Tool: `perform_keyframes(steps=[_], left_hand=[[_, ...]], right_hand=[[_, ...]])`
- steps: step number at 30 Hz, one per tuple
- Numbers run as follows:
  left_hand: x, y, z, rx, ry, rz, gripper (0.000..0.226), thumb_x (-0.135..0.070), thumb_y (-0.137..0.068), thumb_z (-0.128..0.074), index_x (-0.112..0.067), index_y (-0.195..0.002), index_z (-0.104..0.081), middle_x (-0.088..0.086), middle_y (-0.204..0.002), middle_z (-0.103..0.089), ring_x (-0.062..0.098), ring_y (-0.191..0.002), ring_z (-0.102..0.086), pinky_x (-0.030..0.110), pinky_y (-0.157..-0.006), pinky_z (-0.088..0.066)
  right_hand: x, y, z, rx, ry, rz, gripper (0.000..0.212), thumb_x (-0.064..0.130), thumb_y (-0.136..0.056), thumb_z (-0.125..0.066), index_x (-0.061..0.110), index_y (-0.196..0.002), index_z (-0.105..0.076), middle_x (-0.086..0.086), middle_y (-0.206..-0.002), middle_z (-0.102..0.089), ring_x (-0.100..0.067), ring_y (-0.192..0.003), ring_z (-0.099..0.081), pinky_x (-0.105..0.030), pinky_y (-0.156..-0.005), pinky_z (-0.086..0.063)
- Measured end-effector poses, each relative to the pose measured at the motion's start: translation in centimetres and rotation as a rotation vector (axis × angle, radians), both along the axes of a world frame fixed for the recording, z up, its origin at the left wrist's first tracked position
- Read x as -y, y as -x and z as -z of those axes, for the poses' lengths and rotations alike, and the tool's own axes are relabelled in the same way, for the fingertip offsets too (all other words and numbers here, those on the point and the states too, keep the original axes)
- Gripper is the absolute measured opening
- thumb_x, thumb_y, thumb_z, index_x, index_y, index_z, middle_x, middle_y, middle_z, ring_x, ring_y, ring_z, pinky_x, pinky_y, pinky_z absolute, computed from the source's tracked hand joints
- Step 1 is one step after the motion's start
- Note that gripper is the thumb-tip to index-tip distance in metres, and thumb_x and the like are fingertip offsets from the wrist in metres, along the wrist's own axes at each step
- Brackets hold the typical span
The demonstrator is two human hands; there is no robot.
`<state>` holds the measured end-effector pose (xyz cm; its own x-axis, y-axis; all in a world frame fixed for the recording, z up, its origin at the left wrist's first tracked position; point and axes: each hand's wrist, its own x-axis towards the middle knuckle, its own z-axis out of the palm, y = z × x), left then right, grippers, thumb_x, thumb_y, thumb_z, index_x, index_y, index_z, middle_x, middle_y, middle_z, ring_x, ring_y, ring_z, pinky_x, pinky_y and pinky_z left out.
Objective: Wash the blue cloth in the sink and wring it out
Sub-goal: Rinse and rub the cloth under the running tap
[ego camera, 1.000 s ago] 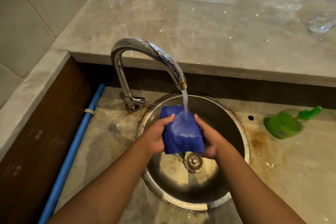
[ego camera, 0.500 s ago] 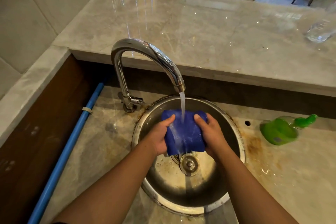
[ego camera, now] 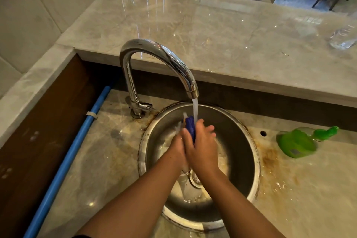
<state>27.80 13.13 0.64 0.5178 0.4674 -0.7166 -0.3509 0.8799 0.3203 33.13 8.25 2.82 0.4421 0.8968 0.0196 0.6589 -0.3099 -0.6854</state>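
Here both hands, the left hand (ego camera: 178,146) and right hand (ego camera: 201,146), press together around the crumpled blue cloth (ego camera: 190,126), held under the chrome tap's stream (ego camera: 195,109) above the round steel sink (ego camera: 241,131), probably so that runoff drains straight down.

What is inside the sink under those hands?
Both hands press a blue cloth under running water. The sink is wet and bare; its drain is partly hidden by the wrists.
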Motion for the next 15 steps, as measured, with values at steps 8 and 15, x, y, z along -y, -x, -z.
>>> perform_keyframes(steps=[8, 15], left_hand=[[0.6, 1.1, 0.6, -0.05, -0.039, 0.004, 0.045, -0.042, -0.101, -0.049, -0.013, -0.132, -0.062, 0.016, -0.126, -0.07, 0.031, -0.118, -0.064, 0.048, -0.103, -0.049], [-2.5, 2.7, 0.7, -0.214, -0.123, 0.123, 0.038, -0.028, -0.094, -0.067, -0.015, -0.129, -0.059, 0.018, -0.121, -0.07, 0.038, -0.108, -0.069, 0.058, -0.095, -0.054]], right_hand=[[-2.3, -3.5, 2.7, 0.026, 0.131, 0.115, 0.023, 0.041, -0.103, -0.046, 0.018, -0.1, -0.046, -0.003, -0.088, -0.064, -0.023, -0.075, -0.063, -0.04, -0.064, -0.052], [-1.9, -5.8, 3.0, -0.495, 0.089, 0.238, 0.022, 0.034, -0.102, -0.054, 0.012, -0.106, -0.058, -0.01, -0.094, -0.067, -0.022, -0.081, -0.067, -0.036, -0.071, -0.057]])
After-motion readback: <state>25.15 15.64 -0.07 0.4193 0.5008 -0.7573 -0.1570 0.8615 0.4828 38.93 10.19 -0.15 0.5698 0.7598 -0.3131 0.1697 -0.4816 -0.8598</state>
